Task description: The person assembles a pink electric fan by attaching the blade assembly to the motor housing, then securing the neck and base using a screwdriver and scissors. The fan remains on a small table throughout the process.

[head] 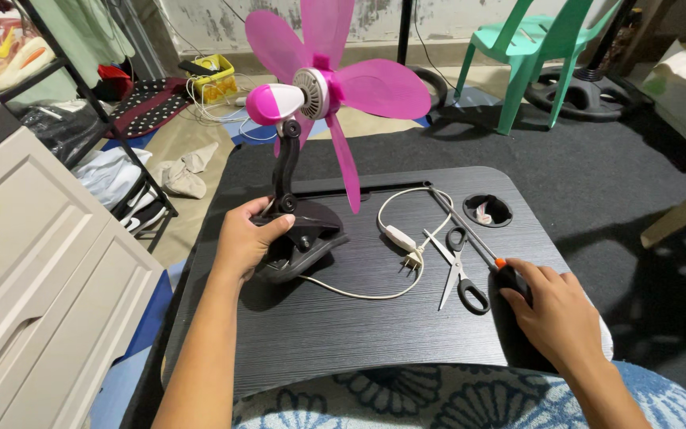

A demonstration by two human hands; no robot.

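Note:
A small clip fan with pink blades [335, 79] and a black clamp base [305, 241] stands on a dark lap table [359, 326]. My left hand [246, 238] grips the base at its left side. My right hand [553, 310] closes over the black handle of a long screwdriver [462, 226] whose shaft runs up and left across the table. Black-handled scissors [460, 274] lie just left of that hand. The fan's white cord with its plug [406, 253] loops between the base and the scissors.
A round cup hole [487, 210] sits at the table's far right. White drawers [33, 262] stand at the left. A green plastic chair [533, 56] and a black fan stand base [589, 91] are beyond, with clothes and cables on the floor.

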